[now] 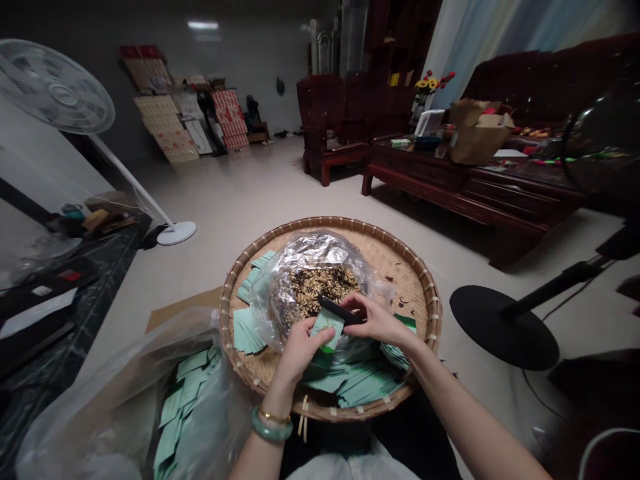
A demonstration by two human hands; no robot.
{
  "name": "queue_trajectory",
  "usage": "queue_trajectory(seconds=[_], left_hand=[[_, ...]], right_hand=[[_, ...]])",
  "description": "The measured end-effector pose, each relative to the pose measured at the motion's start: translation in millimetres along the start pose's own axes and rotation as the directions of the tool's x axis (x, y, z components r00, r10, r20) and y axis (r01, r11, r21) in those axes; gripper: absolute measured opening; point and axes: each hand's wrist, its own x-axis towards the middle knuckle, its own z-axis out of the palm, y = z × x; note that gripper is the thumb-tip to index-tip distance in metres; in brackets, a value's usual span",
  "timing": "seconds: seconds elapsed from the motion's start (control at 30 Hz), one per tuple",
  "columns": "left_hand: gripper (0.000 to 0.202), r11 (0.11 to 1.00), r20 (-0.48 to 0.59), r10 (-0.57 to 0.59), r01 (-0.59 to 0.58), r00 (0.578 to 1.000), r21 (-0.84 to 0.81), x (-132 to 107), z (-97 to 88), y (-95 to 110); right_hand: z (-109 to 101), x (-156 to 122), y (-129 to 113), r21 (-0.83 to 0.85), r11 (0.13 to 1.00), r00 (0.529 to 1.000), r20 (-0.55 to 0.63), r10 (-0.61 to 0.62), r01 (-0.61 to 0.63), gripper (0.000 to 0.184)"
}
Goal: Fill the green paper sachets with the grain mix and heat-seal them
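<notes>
A round woven bamboo tray [430,300] rests on my lap. In it sits an open clear plastic bag [305,257] with a heap of brown dried bits [320,287]. My left hand [300,350] pinches a small pale-green paper packet [327,327] upright at the bag's near edge. My right hand [377,320] grips a black scoop [340,310] whose tip lies over the packet's mouth. More green packets [350,383] lie along the tray's near edge, and a fanned stack of packets [247,330] lies at its left.
A big clear bag [125,400] with many green packets sits at my lower left. A white standing fan [60,90] is at left, a black fan base [503,327] at right. Dark wooden table [480,193] and chairs stand behind.
</notes>
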Motion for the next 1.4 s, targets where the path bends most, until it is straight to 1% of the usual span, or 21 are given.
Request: queue_trajectory(seconds=[0.07, 0.13, 0.2, 0.3, 0.37, 0.53, 0.67, 0.73, 0.8, 0.87, 0.9, 0.97, 1.0, 1.03, 1.1, 1.17, 1.2, 1.27, 1.33, 1.4], left_hand=[[0.033, 1.000, 0.000, 0.003, -0.003, 1.000, -0.003, 0.2, -0.2, 0.0], [0.033, 1.000, -0.006, 0.022, -0.022, 1.000, 0.010, 0.4, -0.4, -0.1], [0.032, 0.999, -0.015, 0.041, -0.040, 0.999, 0.028, 0.2, -0.7, -0.3], [0.029, 0.997, -0.027, 0.058, -0.056, 0.998, 0.059, -1.4, -0.9, 0.0], [0.026, 0.995, -0.035, 0.069, -0.066, 0.997, 0.078, -2.6, -0.8, 0.6], [0.026, 0.994, -0.041, 0.068, -0.064, 0.997, 0.088, -2.5, -1.3, 1.0], [0.029, 0.995, -0.065, 0.061, -0.056, 0.996, 0.079, 0.4, -8.1, -3.4], [0.033, 0.999, -0.092, 0.025, -0.022, 0.995, 0.038, 1.1, -14.1, -6.3], [0.038, 1.000, -0.111, -0.019, 0.016, 0.994, -0.026, 0.2, -19.6, -8.2], [0.042, 0.998, -0.126, -0.009, 0.000, 0.992, -0.069, -2.0, -22.5, -8.5], [0.043, 0.997, -0.136, 0.015, -0.026, 0.991, -0.077, -3.4, -22.6, -8.0], [0.042, 0.993, -0.158, 0.077, -0.090, 0.984, -0.076, -5.8, -20.9, -6.8], [0.040, 0.990, -0.166, 0.103, -0.117, 0.981, -0.074, -6.6, -19.6, -6.4], [0.039, 0.988, -0.174, 0.126, -0.140, 0.977, -0.071, -7.1, -18.4, -6.2], [0.035, 0.982, -0.191, 0.164, -0.179, 0.968, -0.066, -7.2, -16.8, -6.8], [0.031, 0.975, -0.211, 0.195, -0.212, 0.958, -0.061, -6.7, -16.2, -8.2], [0.030, 0.973, -0.221, 0.207, -0.224, 0.953, -0.059, -6.4, -15.9, -9.0], [0.028, 0.971, -0.229, 0.217, -0.235, 0.949, -0.054, -6.4, -14.0, -10.1], [0.027, 0.971, -0.213, 0.221, -0.235, 0.952, -0.042, -7.3, -10.2, -10.4], [0.026, 0.972, -0.182, 0.226, -0.235, 0.957, -0.026, -9.1, -5.2, -9.8]], right_hand=[[3.2, -0.6, 2.4, -0.042, 0.998, 0.997, -0.069, -0.041, 0.038, 0.044], [3.6, -1.5, 4.0, -0.051, 0.998, 0.995, -0.096, -0.031, 0.026, 0.050], [1.6, -2.8, 4.4, -0.048, 0.999, 0.998, -0.058, -0.004, 0.001, 0.057], [-2.6, -5.0, 2.6, -0.022, 0.998, 0.998, 0.044, 0.055, -0.054, 0.058], [-4.0, -5.7, 1.0, 0.021, 0.995, 0.993, 0.071, 0.091, -0.093, 0.058], [-1.8, -4.4, 0.2, 0.093, 0.991, 0.995, 0.017, 0.099, -0.100, 0.059], [-4.3, -6.6, 1.4, 0.118, 0.987, 0.994, 0.023, 0.106, -0.108, 0.060], [-9.0, -9.5, 1.0, 0.122, 0.985, 0.992, -0.009, 0.124, -0.122, 0.059], [-14.5, -11.8, 0.3, 0.063, 0.991, 0.991, -0.064, 0.121, -0.117, 0.060], [-18.8, -11.9, 1.5, -0.117, 0.991, 0.991, -0.122, 0.052, -0.066, 0.061], [-20.1, -10.9, 3.4, -0.237, 0.971, 0.989, -0.145, 0.001, -0.035, 0.061], [-20.9, -7.3, 10.4, -0.466, 0.885, 0.981, -0.179, -0.080, -0.013, 0.059], [-20.6, -5.3, 15.0, -0.556, 0.831, 0.975, -0.200, -0.102, -0.027, 0.058], [-20.0, -3.3, 19.8, -0.623, 0.780, 0.968, -0.222, -0.113, -0.052, 0.058], [-18.0, -0.5, 27.9, -0.706, 0.702, 0.956, -0.261, -0.133, -0.095, 0.059], [-14.7, -0.1, 30.5, -0.734, 0.674, 0.942, -0.277, -0.189, -0.081, 0.057], [-12.2, -0.7, 29.1, -0.728, 0.684, 0.933, -0.280, -0.227, -0.052, 0.054], [-5.0, -3.2, 21.2, -0.668, 0.743, 0.912, -0.278, -0.301, 0.041, 0.040], [5.3, -5.9, 8.9, -0.549, 0.822, 0.897, -0.272, -0.348, 0.152, 0.027], [17.3, -7.5, -3.5, -0.426, 0.874, 0.893, -0.262, -0.366, 0.233, 0.023]])
